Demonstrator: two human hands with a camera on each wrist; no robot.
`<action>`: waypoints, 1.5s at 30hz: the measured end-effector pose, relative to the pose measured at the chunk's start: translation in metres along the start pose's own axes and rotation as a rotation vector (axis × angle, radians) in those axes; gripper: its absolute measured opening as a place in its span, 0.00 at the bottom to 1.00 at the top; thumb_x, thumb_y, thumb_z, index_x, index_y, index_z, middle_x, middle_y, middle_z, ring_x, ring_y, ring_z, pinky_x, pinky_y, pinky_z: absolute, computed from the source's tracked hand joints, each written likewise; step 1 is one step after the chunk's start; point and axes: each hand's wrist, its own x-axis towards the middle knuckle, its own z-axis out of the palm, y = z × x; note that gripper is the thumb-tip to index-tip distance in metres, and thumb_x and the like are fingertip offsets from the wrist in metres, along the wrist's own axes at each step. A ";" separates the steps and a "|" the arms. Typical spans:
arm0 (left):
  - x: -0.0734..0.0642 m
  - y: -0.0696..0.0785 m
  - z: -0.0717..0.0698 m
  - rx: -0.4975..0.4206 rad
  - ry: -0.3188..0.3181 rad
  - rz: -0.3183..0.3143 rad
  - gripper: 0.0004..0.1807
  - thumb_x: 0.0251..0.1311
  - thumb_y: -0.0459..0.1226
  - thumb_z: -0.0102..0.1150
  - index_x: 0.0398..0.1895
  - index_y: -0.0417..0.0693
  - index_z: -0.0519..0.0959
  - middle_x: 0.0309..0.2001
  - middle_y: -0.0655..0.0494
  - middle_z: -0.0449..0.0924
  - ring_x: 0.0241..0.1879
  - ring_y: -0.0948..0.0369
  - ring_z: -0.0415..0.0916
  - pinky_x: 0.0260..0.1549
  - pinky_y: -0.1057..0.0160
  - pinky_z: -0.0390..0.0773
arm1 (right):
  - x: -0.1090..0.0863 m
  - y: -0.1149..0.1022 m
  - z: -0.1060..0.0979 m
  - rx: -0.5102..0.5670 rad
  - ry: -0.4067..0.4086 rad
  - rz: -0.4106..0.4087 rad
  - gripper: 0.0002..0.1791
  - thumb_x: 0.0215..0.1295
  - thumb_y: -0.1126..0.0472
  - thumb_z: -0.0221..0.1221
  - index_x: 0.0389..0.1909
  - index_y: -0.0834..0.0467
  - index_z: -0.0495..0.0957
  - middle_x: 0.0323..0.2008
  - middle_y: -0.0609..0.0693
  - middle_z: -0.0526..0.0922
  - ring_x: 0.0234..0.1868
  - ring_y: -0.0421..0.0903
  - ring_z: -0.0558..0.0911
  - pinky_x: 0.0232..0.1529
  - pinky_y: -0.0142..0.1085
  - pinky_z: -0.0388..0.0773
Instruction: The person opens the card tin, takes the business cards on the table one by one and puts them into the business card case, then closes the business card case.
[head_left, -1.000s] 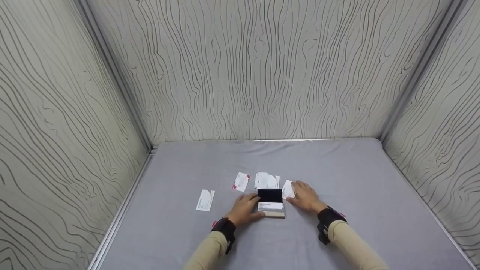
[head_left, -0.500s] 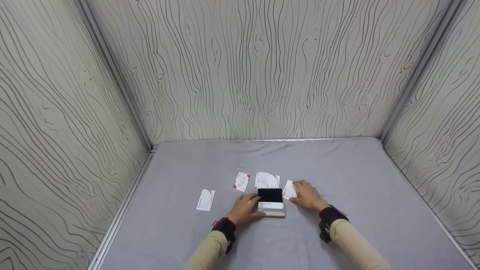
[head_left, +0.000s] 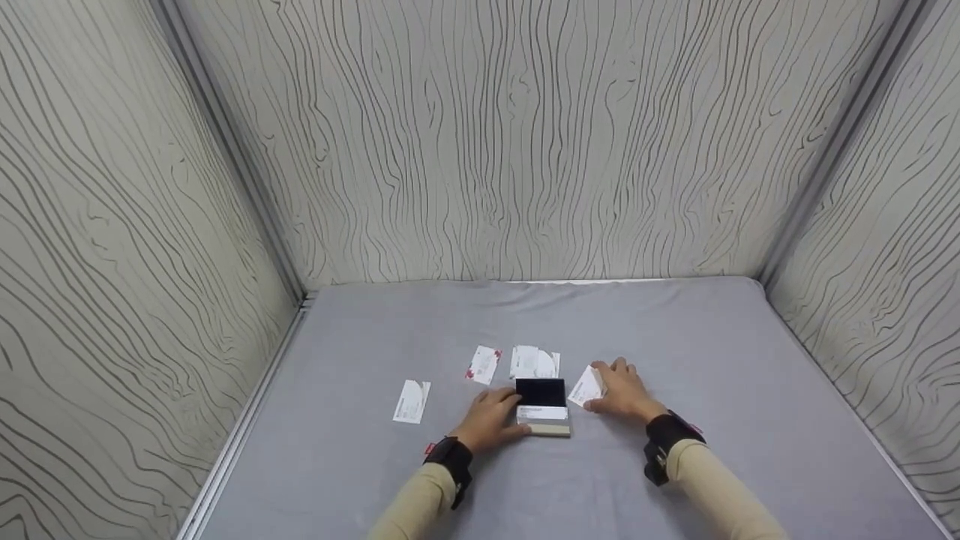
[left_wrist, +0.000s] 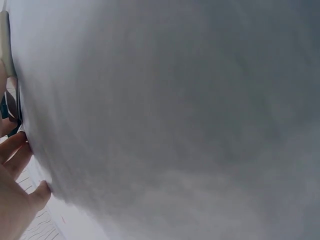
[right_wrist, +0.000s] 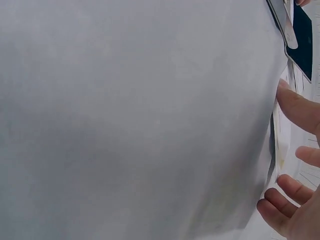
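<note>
My left hand (head_left: 487,420) grips the left side of an opened business card case (head_left: 544,431), thumb at its near edge and fingertips by its hinge. The raised lid of the case is black inside, and a white card with printed lines lies in its lower part. To the right of the case, my right hand (head_left: 622,394) pinches a white business card (head_left: 586,386) between thumb and fingers. The right wrist view shows that card (right_wrist: 283,135) edge-on, tilted, with its shadow on the cloth beneath.
Two overlapping white cards (head_left: 534,361) lie just behind the case. A card with red corners (head_left: 484,364) is to their left, and another white card (head_left: 412,401) lies farther left. Grey cloth (head_left: 360,480) covers the table, with patterned walls (head_left: 517,150) around it.
My right hand has drawn its card slightly to the right, away from the case, and turned and tilted it. The left hand and case have stayed in place.
</note>
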 end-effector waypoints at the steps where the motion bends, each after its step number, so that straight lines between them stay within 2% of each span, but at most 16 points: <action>1: 0.000 0.000 0.000 -0.004 -0.003 -0.001 0.33 0.62 0.52 0.64 0.62 0.36 0.75 0.63 0.44 0.73 0.64 0.52 0.68 0.64 0.47 0.63 | -0.001 0.001 0.000 0.001 0.002 0.003 0.47 0.42 0.54 0.77 0.64 0.67 0.69 0.43 0.65 0.68 0.44 0.61 0.67 0.45 0.53 0.68; 3: -0.001 0.000 0.000 -0.013 -0.007 -0.004 0.34 0.62 0.52 0.64 0.62 0.36 0.74 0.63 0.43 0.72 0.65 0.51 0.68 0.65 0.46 0.62 | -0.001 0.003 0.000 0.002 0.017 0.000 0.49 0.42 0.54 0.77 0.65 0.69 0.68 0.43 0.66 0.67 0.44 0.62 0.67 0.45 0.53 0.68; 6: 0.000 0.000 -0.001 -0.018 -0.013 -0.011 0.34 0.63 0.52 0.63 0.63 0.36 0.74 0.63 0.43 0.72 0.65 0.51 0.67 0.65 0.46 0.62 | -0.002 0.007 0.001 0.003 0.044 -0.003 0.47 0.42 0.56 0.76 0.63 0.71 0.69 0.43 0.66 0.66 0.44 0.62 0.66 0.45 0.54 0.67; 11: 0.000 -0.002 0.003 -0.007 0.000 -0.001 0.34 0.64 0.53 0.61 0.63 0.37 0.74 0.63 0.44 0.72 0.65 0.52 0.67 0.66 0.47 0.61 | -0.002 0.010 0.000 0.051 0.118 -0.012 0.38 0.44 0.61 0.76 0.57 0.70 0.73 0.44 0.65 0.68 0.47 0.62 0.67 0.48 0.54 0.67; 15: -0.001 -0.002 0.002 -0.005 0.012 0.010 0.34 0.64 0.53 0.62 0.63 0.36 0.74 0.63 0.43 0.73 0.65 0.52 0.68 0.65 0.46 0.62 | -0.001 0.012 0.001 0.110 0.191 -0.050 0.29 0.53 0.66 0.71 0.54 0.71 0.72 0.47 0.66 0.72 0.49 0.64 0.71 0.51 0.56 0.69; 20: -0.003 -0.001 0.002 0.006 0.042 0.035 0.33 0.63 0.52 0.63 0.61 0.35 0.75 0.61 0.42 0.74 0.62 0.51 0.70 0.62 0.44 0.65 | -0.002 0.013 0.000 0.203 0.259 -0.102 0.19 0.58 0.72 0.65 0.50 0.69 0.72 0.42 0.64 0.80 0.45 0.61 0.79 0.49 0.55 0.74; 25: -0.002 0.000 0.003 0.015 0.041 0.036 0.33 0.63 0.52 0.63 0.60 0.36 0.76 0.60 0.43 0.75 0.62 0.51 0.71 0.62 0.45 0.65 | -0.004 0.012 -0.002 0.241 0.284 -0.119 0.20 0.54 0.74 0.67 0.48 0.66 0.74 0.35 0.58 0.82 0.35 0.53 0.80 0.39 0.49 0.75; 29: -0.002 -0.001 0.002 0.011 0.040 0.040 0.33 0.63 0.52 0.63 0.60 0.35 0.75 0.60 0.42 0.74 0.62 0.50 0.70 0.62 0.45 0.65 | -0.004 0.009 -0.006 0.235 0.293 -0.152 0.22 0.51 0.75 0.68 0.49 0.63 0.77 0.30 0.53 0.83 0.30 0.50 0.79 0.34 0.48 0.75; 31: -0.002 -0.001 0.001 0.009 0.040 0.043 0.33 0.63 0.52 0.63 0.60 0.35 0.75 0.60 0.42 0.74 0.62 0.50 0.70 0.62 0.44 0.65 | -0.004 0.006 -0.007 0.228 0.290 -0.179 0.24 0.51 0.75 0.68 0.52 0.63 0.78 0.30 0.54 0.83 0.29 0.51 0.79 0.35 0.49 0.76; 34: -0.002 -0.001 0.001 0.011 0.037 0.042 0.33 0.64 0.52 0.62 0.60 0.35 0.75 0.60 0.42 0.74 0.62 0.50 0.70 0.62 0.44 0.64 | -0.005 0.003 -0.008 0.215 0.285 -0.224 0.28 0.51 0.77 0.67 0.56 0.63 0.78 0.34 0.59 0.84 0.32 0.54 0.81 0.39 0.53 0.78; 38: -0.001 -0.002 0.002 0.014 0.032 0.033 0.33 0.64 0.53 0.61 0.61 0.36 0.75 0.62 0.43 0.73 0.63 0.51 0.70 0.64 0.43 0.63 | -0.007 -0.002 -0.009 0.232 0.291 -0.263 0.27 0.52 0.78 0.66 0.57 0.63 0.79 0.40 0.62 0.84 0.35 0.54 0.80 0.43 0.55 0.78; 45: -0.001 -0.003 0.003 0.029 0.051 0.051 0.33 0.63 0.53 0.62 0.60 0.36 0.76 0.60 0.43 0.74 0.62 0.51 0.70 0.62 0.43 0.65 | -0.008 -0.010 -0.014 0.246 0.312 -0.232 0.23 0.55 0.74 0.67 0.53 0.62 0.77 0.26 0.49 0.77 0.26 0.44 0.71 0.30 0.40 0.70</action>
